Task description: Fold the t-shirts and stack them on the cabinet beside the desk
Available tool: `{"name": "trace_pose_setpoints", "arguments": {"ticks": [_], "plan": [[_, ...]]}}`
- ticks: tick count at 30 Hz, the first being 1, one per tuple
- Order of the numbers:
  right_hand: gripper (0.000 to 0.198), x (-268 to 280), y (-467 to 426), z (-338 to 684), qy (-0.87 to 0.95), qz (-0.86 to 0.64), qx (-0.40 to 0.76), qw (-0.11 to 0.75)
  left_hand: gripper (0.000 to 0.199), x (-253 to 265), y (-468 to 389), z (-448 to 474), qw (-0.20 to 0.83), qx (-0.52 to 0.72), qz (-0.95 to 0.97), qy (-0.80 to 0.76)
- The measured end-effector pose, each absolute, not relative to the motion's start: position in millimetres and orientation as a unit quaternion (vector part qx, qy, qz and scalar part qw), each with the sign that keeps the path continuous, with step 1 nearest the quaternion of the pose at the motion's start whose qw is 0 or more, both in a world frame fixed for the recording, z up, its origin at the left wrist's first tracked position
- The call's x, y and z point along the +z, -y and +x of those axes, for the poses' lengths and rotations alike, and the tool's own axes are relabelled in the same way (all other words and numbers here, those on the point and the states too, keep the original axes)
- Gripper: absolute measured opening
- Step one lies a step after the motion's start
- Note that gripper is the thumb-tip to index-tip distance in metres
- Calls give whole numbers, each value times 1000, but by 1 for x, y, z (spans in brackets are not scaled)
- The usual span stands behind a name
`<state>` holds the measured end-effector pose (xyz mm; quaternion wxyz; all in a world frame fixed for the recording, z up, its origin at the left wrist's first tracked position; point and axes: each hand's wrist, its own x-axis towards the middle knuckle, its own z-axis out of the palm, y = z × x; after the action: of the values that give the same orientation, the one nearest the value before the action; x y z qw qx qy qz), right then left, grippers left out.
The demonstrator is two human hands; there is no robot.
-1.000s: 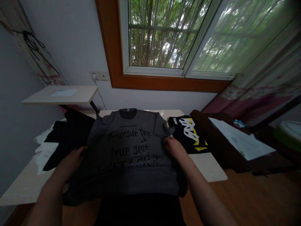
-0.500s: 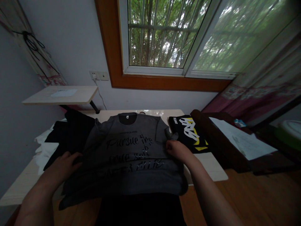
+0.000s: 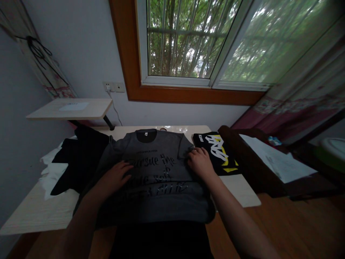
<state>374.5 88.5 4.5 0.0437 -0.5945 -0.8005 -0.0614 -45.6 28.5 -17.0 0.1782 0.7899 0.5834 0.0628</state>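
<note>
A dark grey T-shirt (image 3: 164,205) with black lettering lies spread on the table, its collar toward the window and its hem hanging at the near edge. My left hand (image 3: 116,177) rests on the shirt's front beside the lettering, fingers stretched out and slightly apart. On the shirt's right edge, by the sleeve, lies my right hand (image 3: 198,162) with its fingers spread over the cloth. Just beyond that hand is a folded black T-shirt (image 3: 215,153) with white and yellow print.
Black clothes (image 3: 83,158) and white clothes (image 3: 54,172) are heaped at the left of the pale table (image 3: 32,212). A small raised shelf (image 3: 70,108) stands behind them. To the right, a paper sheet (image 3: 272,158) lies on a dark brown surface. A window (image 3: 188,39) is ahead.
My left hand has moved right from the shirt's left edge onto its front. My right hand has shifted slightly up and opened from a closed grip; the sleeve edge now lies flatter.
</note>
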Motion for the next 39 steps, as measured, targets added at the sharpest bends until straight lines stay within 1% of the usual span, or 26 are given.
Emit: {"name": "trace_pose_setpoints", "arguments": {"ticks": [3, 7, 10, 12, 19, 22, 25, 27, 30, 32, 33, 36, 39], "plan": [[22, 8, -104, 384, 760, -639, -35, 112, 48, -20, -33, -29, 199, 64, 801, -561], [36, 17, -129, 401, 651, -725, 7, 225, 47, -20, -38, -11, 230, 73, 805, -541], [38, 23, -148, 411, 615, -734, 17, 287, 45, -22, -42, -1, 239, 86, 817, -517], [40, 27, -156, 412, 609, -731, 23, 308, 46, -25, -45, 5, 241, 89, 824, -505], [51, 43, -166, 395, 613, -728, 3, 307, 44, -39, -59, 27, 259, 139, 839, -458], [50, 52, -163, 379, 632, -709, 8, 311, 41, -39, -69, 44, 291, 173, 841, -423], [44, 58, -153, 358, 685, -655, 59, 313, 43, -38, -84, 65, 344, 242, 809, -409], [42, 59, -143, 343, 741, -586, 130, 302, 49, -38, -96, 78, 399, 304, 754, -424], [40, 56, -127, 333, 787, -502, 231, 276, 63, -41, -114, 92, 534, 373, 598, -468], [36, 50, -119, 338, 778, -506, 253, 274, 73, -44, -122, 98, 608, 401, 483, -486], [34, 46, -116, 344, 767, -522, 250, 277, 77, -46, -125, 99, 626, 416, 441, -490], [28, 31, -108, 369, 738, -584, 205, 269, 91, -54, -130, 103, 622, 457, 395, -498], [26, 13, -97, 392, 748, -599, 180, 222, 97, -63, -135, 107, 586, 466, 414, -518]]}}
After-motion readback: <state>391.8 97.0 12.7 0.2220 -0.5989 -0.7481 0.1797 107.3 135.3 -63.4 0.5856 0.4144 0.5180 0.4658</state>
